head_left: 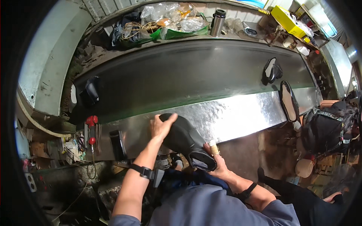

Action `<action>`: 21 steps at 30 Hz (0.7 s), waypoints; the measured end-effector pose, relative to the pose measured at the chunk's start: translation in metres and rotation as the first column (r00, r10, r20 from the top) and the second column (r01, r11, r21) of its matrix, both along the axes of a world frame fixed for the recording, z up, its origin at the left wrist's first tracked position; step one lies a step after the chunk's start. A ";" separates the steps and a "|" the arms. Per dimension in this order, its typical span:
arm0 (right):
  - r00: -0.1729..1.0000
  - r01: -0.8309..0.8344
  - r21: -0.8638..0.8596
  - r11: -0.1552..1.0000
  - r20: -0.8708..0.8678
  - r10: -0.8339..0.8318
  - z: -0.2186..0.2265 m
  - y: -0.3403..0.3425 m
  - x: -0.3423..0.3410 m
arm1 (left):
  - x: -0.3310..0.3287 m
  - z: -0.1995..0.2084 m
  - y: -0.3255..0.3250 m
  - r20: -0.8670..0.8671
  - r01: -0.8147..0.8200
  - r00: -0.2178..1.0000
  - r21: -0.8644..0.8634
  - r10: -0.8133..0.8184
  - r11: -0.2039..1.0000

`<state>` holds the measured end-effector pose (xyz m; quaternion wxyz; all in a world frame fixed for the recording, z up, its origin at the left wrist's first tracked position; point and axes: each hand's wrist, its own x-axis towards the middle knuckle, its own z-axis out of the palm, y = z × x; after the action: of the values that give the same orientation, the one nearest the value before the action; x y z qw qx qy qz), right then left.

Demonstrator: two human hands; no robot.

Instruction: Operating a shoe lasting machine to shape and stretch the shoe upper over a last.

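Note:
A black boot [180,136] lies slantwise between my hands over the near edge of the shiny metal ledge [233,116]. Its opening faces down toward me at the right, with a grey lining showing inside. My left hand [161,127] is closed round the far end, thumb on top. At the opening, my right hand [218,160] grips the rim; a pale wrap covers one of its digits. Its other fingers are partly hidden behind the boot.
Beyond the ledge runs a dark conveyor belt [181,71] bearing a black shoe [90,90] and another black shoe [272,71]. An upturned shoe [289,101] lies at right. On the left are a red hand tool [91,126] and a black flat object [117,145]. A person [328,128] sits at right.

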<state>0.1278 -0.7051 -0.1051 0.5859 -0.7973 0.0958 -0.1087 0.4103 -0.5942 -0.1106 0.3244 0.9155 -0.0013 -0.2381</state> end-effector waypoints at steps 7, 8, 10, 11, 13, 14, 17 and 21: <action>0.974 -0.019 0.357 0.934 -0.203 0.097 -0.080 -0.013 -0.014 | -0.006 -0.018 -0.010 0.173 -0.002 0.985 -0.022 0.006 1.000; 0.973 -0.039 0.364 0.931 -0.196 0.117 -0.097 -0.013 -0.011 | -0.003 -0.017 -0.009 0.146 -0.054 0.988 -0.023 0.057 0.998; 0.968 0.077 0.614 0.785 -0.236 0.090 -0.127 -0.014 -0.014 | 0.002 -0.018 -0.012 0.120 -0.109 0.986 -0.031 0.112 0.993; 0.963 0.126 0.718 0.685 -0.253 0.088 -0.143 -0.014 -0.011 | 0.007 -0.018 -0.013 0.068 -0.147 0.986 -0.056 0.151 0.988; 0.915 0.392 0.907 0.153 -0.402 0.042 -0.157 -0.011 -0.009 | 0.007 -0.022 -0.016 0.020 -0.197 0.980 -0.089 0.200 0.976; 0.933 0.353 0.901 0.251 -0.359 -0.021 -0.155 -0.006 -0.005 | 0.011 -0.026 -0.009 -0.017 -0.242 0.970 -0.182 0.243 0.953; 0.966 0.196 0.757 0.624 -0.257 0.009 -0.091 -0.002 0.003 | 0.013 -0.019 0.021 -0.090 -0.326 0.945 -0.309 0.314 0.893; 0.789 -0.613 0.004 0.790 0.039 0.613 0.022 -0.029 0.019 | 0.006 0.040 0.061 -0.088 -0.352 0.933 -0.414 0.348 0.839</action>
<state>0.1470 -0.7343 -0.0831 0.5976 -0.7785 -0.1771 0.0736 0.4163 -0.5332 -0.0708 0.5532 0.8066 0.1158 -0.1730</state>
